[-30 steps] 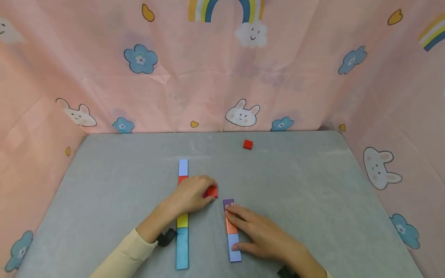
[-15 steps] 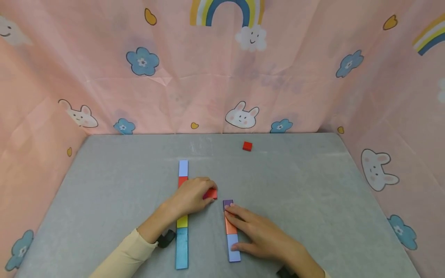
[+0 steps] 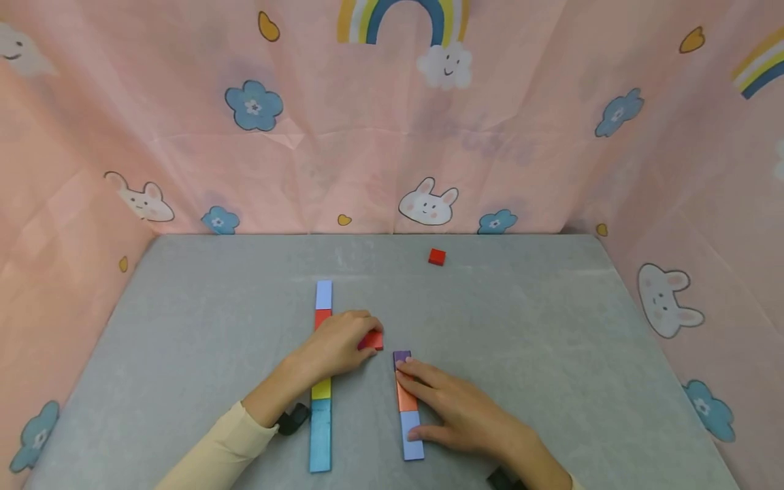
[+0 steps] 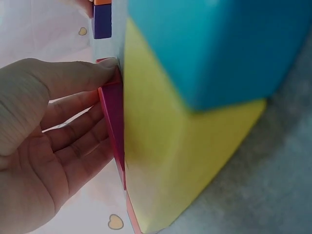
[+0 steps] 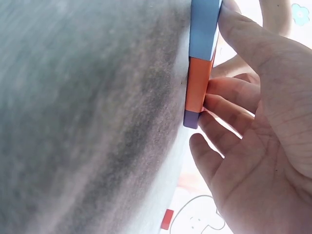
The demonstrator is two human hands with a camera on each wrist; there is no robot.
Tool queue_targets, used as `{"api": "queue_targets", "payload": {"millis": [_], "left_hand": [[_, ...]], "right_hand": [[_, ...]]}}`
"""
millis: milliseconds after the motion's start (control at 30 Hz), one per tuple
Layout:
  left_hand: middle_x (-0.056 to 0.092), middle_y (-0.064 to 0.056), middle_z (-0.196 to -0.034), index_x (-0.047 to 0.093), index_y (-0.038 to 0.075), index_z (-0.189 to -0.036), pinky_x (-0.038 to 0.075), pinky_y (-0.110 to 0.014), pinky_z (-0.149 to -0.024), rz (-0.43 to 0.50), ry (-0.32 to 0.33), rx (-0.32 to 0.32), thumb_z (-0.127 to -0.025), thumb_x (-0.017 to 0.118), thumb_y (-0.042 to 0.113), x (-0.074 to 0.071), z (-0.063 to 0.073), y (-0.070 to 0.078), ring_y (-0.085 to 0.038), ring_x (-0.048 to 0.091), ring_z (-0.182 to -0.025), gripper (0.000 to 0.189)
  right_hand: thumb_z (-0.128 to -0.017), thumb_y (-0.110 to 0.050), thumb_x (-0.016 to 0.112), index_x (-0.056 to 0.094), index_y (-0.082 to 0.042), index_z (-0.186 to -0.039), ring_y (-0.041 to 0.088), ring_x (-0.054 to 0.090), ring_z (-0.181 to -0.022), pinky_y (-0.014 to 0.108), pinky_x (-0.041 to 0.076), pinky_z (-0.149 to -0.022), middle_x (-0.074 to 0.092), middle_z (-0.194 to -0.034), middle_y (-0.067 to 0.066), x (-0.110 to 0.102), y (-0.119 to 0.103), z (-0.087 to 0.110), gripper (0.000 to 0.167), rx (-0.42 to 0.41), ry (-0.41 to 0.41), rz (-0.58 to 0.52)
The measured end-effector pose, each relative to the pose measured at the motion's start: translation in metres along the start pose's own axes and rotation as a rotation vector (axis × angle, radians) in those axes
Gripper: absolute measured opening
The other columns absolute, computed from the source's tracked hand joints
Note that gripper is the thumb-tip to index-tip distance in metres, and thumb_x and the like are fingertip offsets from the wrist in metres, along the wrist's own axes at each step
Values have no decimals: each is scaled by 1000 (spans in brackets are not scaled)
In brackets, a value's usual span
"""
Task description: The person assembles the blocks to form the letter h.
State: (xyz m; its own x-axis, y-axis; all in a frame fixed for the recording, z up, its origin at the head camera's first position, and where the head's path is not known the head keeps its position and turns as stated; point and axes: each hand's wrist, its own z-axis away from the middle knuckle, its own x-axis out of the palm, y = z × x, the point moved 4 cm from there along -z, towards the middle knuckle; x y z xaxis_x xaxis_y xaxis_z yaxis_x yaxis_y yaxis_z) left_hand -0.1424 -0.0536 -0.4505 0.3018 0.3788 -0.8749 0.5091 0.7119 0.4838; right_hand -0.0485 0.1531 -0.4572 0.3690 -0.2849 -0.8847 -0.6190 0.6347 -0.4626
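Observation:
In the head view my left hand [image 3: 343, 344] pinches a red block [image 3: 375, 341] between thumb and fingertips. A magenta block [image 4: 114, 109] lies against that block, with my fingers curled along its far side in the left wrist view. My left wrist crosses over a long row whose periwinkle block [image 3: 324, 294], red block [image 3: 322, 318], yellow block [image 3: 321, 388] and teal block [image 3: 320, 435] show; its middle is hidden. To the right, my right hand [image 3: 456, 412] rests its relaxed fingers along a shorter row of purple [image 3: 401, 355], orange [image 3: 407, 401] and periwinkle blocks [image 3: 412, 446].
A single small red block [image 3: 437, 256] lies near the back edge of the grey table [image 3: 520, 306]. Pink printed cloth [image 3: 343, 156] hangs at the back and both sides. Black wrist cameras [image 3: 294, 418] sit on both wrists, the left one beside the teal block.

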Motion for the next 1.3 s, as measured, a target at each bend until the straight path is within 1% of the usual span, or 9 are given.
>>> {"api": "queue_targets", "payload": {"millis": [100, 233, 367, 667, 867, 967, 1067, 1133, 1300], "left_hand": [[77, -8, -112, 77, 6, -117, 64, -40, -91, 1, 1, 8, -91, 84, 16, 2, 0, 1, -24, 69, -99, 28], [77, -8, -112, 77, 5, -116, 64, -41, -92, -12, 18, 19, -91, 84, 15, 2, -1, 1, -24, 71, -100, 28], [77, -8, -112, 77, 5, -117, 64, -41, -92, -17, 27, 9, -91, 84, 15, 1, -1, -1, -24, 71, -100, 28], [77, -8, -113, 76, 6, -119, 64, -40, -91, -22, 2, 11, -91, 85, 15, 0, 2, -1, -23, 69, -98, 31], [76, -8, -114, 75, 5, -120, 64, -40, -92, -20, 6, 22, -91, 84, 15, -1, 2, 0, -23, 69, -99, 32], [76, -8, -114, 75, 5, -122, 64, -40, -92, -11, 9, 19, -90, 85, 17, -1, 2, -1, -23, 69, -99, 35], [75, -8, -116, 74, 6, -125, 64, -39, -93, 1, -6, 7, -91, 85, 21, 0, 4, -1, -22, 68, -100, 39], [74, -8, -118, 73, 6, -128, 64, -39, -94, 16, -9, -1, -92, 84, 24, -1, 5, -2, -22, 68, -102, 41], [70, -10, -134, 65, 7, -141, 61, -45, -106, 66, 15, -12, -99, 76, 29, -10, 4, -3, -25, 70, -119, 49]], "right_hand": [[-98, -58, 67, 48, -13, -160, 25, 51, -151, 47, 54, -115, 43, -169, 3, 0, -1, 1, 79, 12, -5, 3], [-98, -58, 67, 47, -13, -160, 24, 50, -151, 47, 54, -115, 43, -169, 2, 0, -1, 2, 79, 15, -5, 9], [-98, -58, 67, 48, -13, -160, 24, 50, -151, 47, 54, -115, 43, -169, 2, -1, -1, 1, 79, 4, -6, 13], [-98, -59, 67, 48, -13, -159, 24, 49, -152, 47, 53, -116, 43, -169, 2, -2, -3, 0, 79, 6, -26, 11], [-98, -58, 67, 47, -12, -160, 24, 49, -152, 48, 52, -117, 42, -170, 3, -2, -1, 0, 80, 23, -36, -12], [-98, -58, 67, 47, -12, -160, 25, 49, -152, 48, 52, -117, 42, -170, 3, -2, -1, 1, 80, 25, -36, -16], [-97, -59, 67, 48, -13, -160, 25, 49, -152, 48, 52, -116, 42, -169, 2, -2, -1, 2, 80, 17, -26, -5], [-97, -59, 67, 48, -13, -160, 24, 49, -152, 48, 53, -116, 42, -169, 2, -2, -2, 2, 80, 15, -19, 4], [-97, -60, 66, 46, -14, -161, 23, 47, -154, 48, 52, -117, 40, -171, 1, -1, -1, 2, 81, 25, -25, -4]]}}
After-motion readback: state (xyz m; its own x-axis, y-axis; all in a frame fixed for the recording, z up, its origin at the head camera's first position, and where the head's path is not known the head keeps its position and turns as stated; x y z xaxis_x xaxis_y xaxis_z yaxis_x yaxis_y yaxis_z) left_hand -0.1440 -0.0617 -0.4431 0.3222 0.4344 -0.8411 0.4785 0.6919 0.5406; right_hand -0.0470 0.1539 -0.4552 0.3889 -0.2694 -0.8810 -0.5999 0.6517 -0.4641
